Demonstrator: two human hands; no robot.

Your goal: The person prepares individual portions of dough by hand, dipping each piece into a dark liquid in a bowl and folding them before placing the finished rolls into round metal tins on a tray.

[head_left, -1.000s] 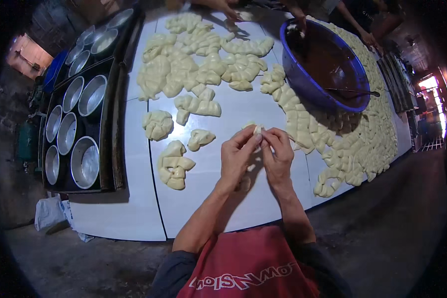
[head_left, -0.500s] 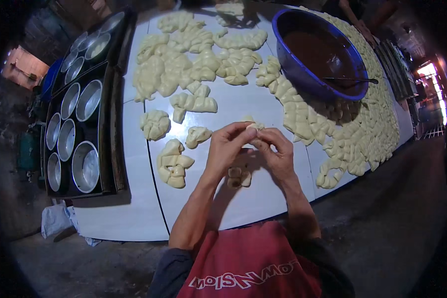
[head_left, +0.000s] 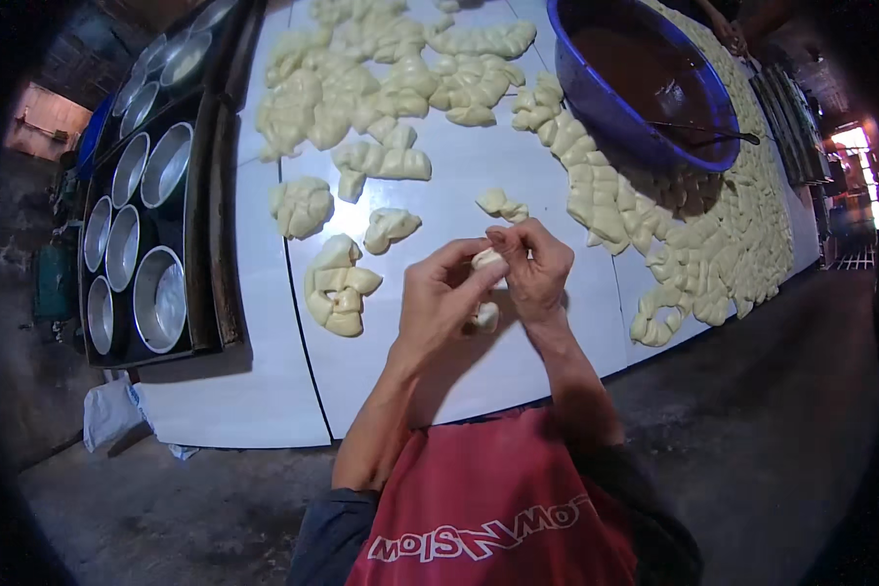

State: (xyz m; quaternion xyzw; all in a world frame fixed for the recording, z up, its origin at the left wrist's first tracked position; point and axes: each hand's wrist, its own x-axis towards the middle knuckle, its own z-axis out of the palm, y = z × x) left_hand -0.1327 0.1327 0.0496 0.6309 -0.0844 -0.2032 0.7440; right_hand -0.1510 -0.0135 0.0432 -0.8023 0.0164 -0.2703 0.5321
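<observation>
Head view: left fingers (head_left: 480, 282) pinch dough (head_left: 485, 259), right fingers (head_left: 537, 256) bunched, perhaps touching it

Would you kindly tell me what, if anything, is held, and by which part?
The left hand pinches a small, pale dough lump by its sides; whether the right hand grips it too cannot be told.

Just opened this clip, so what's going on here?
A person's left hand holds a small dough piece above a white table, with the right hand close beside it; whether it touches the piece is unclear. Dough lumps lie spread on both sides. A blue tub stands at far right, and round tins sit at left.
</observation>
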